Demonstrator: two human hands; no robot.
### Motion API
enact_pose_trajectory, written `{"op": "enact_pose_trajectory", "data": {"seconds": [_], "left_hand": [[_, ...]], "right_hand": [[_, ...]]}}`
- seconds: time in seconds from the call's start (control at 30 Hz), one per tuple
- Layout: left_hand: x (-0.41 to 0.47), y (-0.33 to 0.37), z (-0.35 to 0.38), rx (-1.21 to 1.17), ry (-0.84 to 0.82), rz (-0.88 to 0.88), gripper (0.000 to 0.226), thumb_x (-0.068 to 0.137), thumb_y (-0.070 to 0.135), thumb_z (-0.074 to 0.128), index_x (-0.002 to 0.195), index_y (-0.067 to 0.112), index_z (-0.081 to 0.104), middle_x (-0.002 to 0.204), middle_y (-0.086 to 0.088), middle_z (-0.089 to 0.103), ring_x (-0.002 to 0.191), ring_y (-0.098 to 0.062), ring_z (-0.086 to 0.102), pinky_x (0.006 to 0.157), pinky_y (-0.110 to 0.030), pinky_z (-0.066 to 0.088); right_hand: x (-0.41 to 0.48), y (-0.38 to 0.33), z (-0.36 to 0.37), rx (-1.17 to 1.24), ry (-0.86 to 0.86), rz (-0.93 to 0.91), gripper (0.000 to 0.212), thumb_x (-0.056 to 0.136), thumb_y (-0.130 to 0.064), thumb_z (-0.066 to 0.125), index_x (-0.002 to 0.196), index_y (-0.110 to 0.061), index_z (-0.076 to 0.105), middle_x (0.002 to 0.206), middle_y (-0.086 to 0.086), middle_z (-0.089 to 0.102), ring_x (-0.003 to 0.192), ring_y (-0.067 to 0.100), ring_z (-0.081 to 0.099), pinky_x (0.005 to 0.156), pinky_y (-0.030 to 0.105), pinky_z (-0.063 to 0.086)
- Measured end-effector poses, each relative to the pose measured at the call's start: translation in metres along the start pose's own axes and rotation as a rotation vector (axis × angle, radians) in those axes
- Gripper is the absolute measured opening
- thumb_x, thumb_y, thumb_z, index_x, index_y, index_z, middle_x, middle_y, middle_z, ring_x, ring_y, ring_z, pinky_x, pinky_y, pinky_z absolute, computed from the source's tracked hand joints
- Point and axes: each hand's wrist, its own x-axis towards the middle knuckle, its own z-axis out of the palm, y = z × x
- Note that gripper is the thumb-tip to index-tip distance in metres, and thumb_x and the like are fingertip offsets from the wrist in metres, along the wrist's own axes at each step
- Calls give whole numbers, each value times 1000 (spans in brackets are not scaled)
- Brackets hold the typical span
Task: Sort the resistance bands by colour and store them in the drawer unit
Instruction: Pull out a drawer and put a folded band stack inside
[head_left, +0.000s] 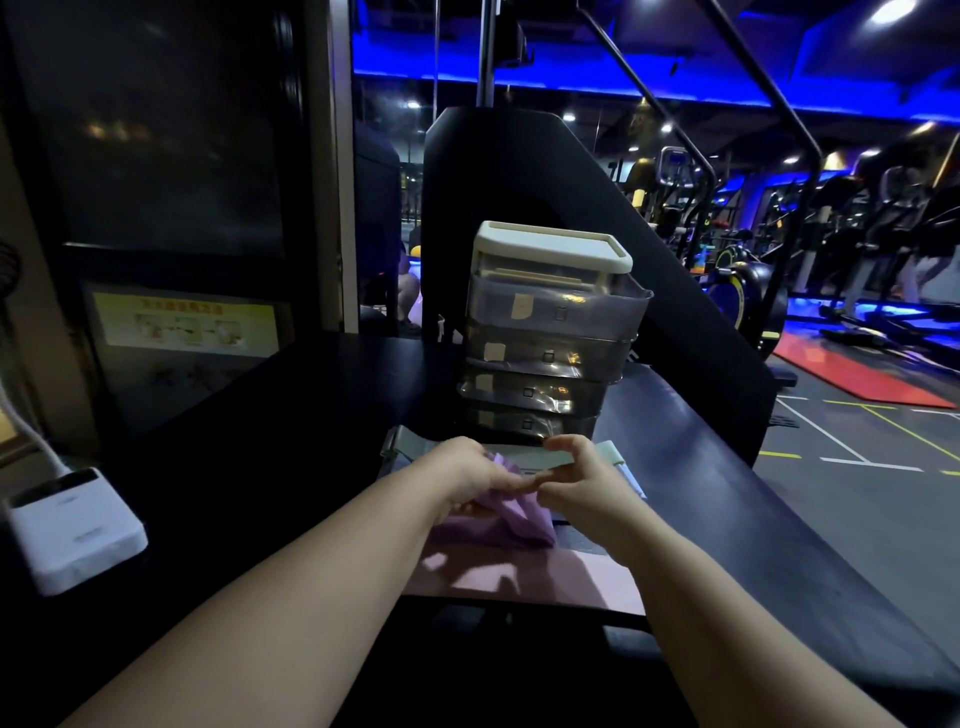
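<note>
Drawer contents hard to read thru the smoky fronts. Left hand (467, 478) covers part of the purple band (519, 519) it grips. Right hand (582, 480) is curled at the band's edge, can't tell if it's pinching. Bands lie on a black table (701, 467) just in front of the drawer unit (550, 332) (green band (545, 458) behind, pink band (545, 577) nearest). Dim gym, blue lights. White box (72, 525) at far left.

Drawer unit (550, 332) blocks ahead; sides seemingly open.

A crumpled purple resistance band (514, 519) lies atop a flat pink band (524, 579) on the bench (727, 493), a pale green band (519, 460) behind it, before the cream-topped, smoky four-drawer unit (550, 332).
</note>
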Motion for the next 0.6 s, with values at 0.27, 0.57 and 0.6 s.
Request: {"op": "enact_pose_trajectory", "data": {"seconds": [0.27, 0.57, 0.6], "left_hand": [[-11, -11, -34, 98, 181, 33, 13, 76, 7, 69, 69, 12, 59, 52, 2, 49, 49, -14, 44, 49, -18, 34], [-20, -40, -60, 280, 289, -2, 18, 73, 16, 76, 64, 13, 61, 57, 0, 55, 58, -17, 50, 57, -22, 39], [-20, -42, -61, 311, 297, -10, 17, 73, 17, 76, 66, 13, 60, 58, 1, 56, 61, -17, 51, 58, -23, 40]], "right_hand": [[3, 9, 1, -484, 90, 47, 15, 79, -31, 66, 92, -22, 67, 80, -6, 65, 79, 13, 58, 52, 19, 35], [8, 11, 27, -747, 28, 113, 47, 84, -59, 55, 74, -13, 57, 77, 6, 58, 76, 26, 53, 61, 28, 37], [8, 12, 29, -751, 32, 111, 47, 85, -60, 54, 73, -14, 56, 78, 7, 57, 76, 26, 52, 63, 28, 37]]}}
